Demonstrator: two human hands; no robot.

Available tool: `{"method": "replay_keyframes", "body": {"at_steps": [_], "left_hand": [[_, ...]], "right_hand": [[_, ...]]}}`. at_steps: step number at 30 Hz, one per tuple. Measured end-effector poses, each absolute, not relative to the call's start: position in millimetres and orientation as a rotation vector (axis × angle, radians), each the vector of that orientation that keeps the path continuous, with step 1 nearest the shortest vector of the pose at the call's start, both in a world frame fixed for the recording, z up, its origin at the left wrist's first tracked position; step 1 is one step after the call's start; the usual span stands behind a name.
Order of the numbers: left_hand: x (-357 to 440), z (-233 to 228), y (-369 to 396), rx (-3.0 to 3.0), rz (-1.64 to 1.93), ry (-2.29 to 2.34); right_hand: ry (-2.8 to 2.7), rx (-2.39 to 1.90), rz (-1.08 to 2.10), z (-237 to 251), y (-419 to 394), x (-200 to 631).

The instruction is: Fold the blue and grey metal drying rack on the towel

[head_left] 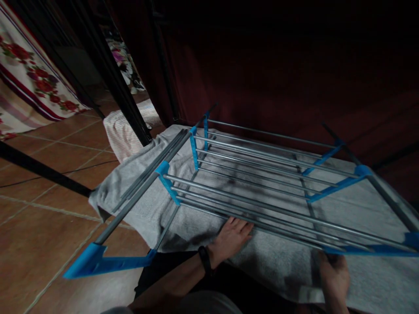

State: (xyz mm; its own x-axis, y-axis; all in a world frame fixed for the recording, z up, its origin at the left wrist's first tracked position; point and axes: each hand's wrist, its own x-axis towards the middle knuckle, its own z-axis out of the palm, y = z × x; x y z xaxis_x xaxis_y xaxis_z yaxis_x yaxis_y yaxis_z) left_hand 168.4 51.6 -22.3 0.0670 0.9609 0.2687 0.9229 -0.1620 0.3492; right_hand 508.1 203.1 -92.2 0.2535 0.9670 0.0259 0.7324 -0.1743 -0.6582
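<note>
2 hands in view, both yours, both low in frame at the near edge of the grey towel (262, 261). Your left hand (231, 237) lies palm down, fingers spread flat on the towel, right under the nearest rails of the drying rack (255, 183). Not gripping anything, just pressing on cloth. Black wristband (205, 260) on that wrist.

Your right hand (334, 274) is closed on the towel's near hem, bunching it just below the blue rail end (369, 250). Fingers curl under the fabric; how tight, can't tell, the fingertips are hidden.

Towel: 1, spread across a lower tier of the rack beneath the metal rails, left edge drooping over the side toward the floor. It covers most of the rack's width.

Rack: grey metal rods set in blue plastic brackets. Near bank shows roughly 5 rods, far bank about 5 more; exact count is blurry. 1 folded wing (153, 172) on the left with 3 or so rods lying together, ending at a blue corner piece (94, 259) over the tiles.

No containers in view, nothing held in anything.

Around it: terracotta floor tiles (42, 226), 1 striped pale cloth (126, 131) on the floor behind the rack's left end, 1 floral fabric (32, 78) at top left, 2 dark poles (111, 74) crossing the left side. Dark red surface (278, 78) behind, too dim to identify.
</note>
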Motion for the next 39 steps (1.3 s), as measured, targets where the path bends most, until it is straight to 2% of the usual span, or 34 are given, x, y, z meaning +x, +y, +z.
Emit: {"method": "replay_keyframes", "body": {"at_steps": [4, 8, 10, 12, 15, 22, 28, 39], "left_hand": [[137, -48, 4, 1.972, 1.094, 2.295], [79, -69, -25, 1.284, 1.714, 2.76], [55, -69, -27, 0.915, 1.817, 2.822], [40, -64, -23, 0.678, 1.823, 2.776], [27, -53, -13, 0.698, 1.751, 2.629], [5, -39, -6, 0.553, 1.335, 2.715], [4, -40, -6, 0.582, 1.381, 2.769], [7, -57, -1, 0.625, 1.694, 2.622]], "right_hand": [[-1.516, -1.926, 0.604, -97, 205, 512], [-1.437, -1.852, 0.667, -100, 209, 511], [-1.396, -1.784, 0.702, -101, 211, 509], [-1.373, -1.741, 0.706, -102, 212, 507], [-1.366, -1.727, 0.698, -101, 214, 506], [-1.345, -1.664, 0.694, -93, 211, 501], [-1.301, -1.626, 0.706, -90, 211, 496], [-1.246, -1.585, 0.723, -86, 227, 500]]}}
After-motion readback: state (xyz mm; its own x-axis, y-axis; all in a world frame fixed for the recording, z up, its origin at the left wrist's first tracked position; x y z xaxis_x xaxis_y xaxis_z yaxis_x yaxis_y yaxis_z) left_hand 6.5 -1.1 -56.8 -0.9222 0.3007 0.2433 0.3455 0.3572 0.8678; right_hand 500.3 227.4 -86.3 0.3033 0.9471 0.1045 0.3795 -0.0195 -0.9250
